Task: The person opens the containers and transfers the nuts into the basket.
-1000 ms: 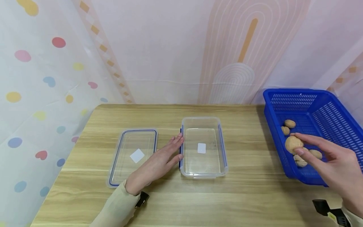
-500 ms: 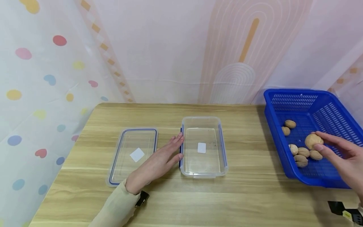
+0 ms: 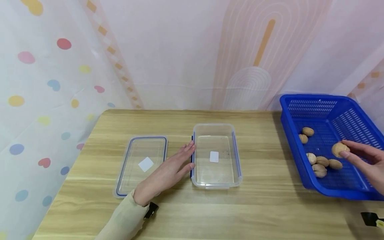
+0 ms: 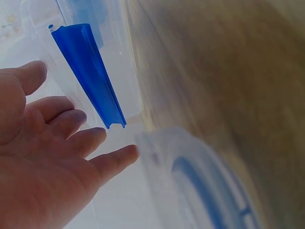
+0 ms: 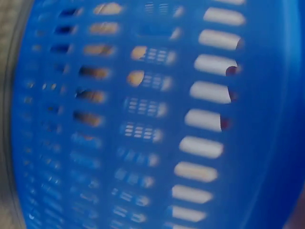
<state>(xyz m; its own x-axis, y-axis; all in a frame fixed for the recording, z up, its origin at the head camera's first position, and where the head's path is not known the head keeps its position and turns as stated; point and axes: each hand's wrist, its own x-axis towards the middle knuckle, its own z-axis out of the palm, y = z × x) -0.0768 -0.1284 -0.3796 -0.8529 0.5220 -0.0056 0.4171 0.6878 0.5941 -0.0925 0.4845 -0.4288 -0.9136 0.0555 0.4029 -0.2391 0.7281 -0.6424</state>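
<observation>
My left hand [image 3: 188, 155] lies flat on the wooden table [image 3: 270, 206], its straight fingers touching the left wall of an empty clear plastic container [image 3: 216, 185]. In the left wrist view the left hand's fingers [image 4: 71, 143] reach to the container's blue clasp [image 4: 90, 76]. My right hand [image 3: 355, 155] is over a blue mesh basket [image 3: 315, 103] at the right and pinches a walnut [image 3: 338, 149] between thumb and fingers. Several more walnuts [image 3: 322, 161] lie on the basket floor. The right wrist view shows only the blurred basket mesh [image 5: 143, 119].
The container's clear lid [image 3: 141, 163], edged in blue, lies flat left of my left hand. A patterned curtain hangs behind and to the left of the table. The basket overhangs the table's right side.
My right hand has carried the walnut to the right, from the basket's near-left wall towards its middle. The left hand has not moved.
</observation>
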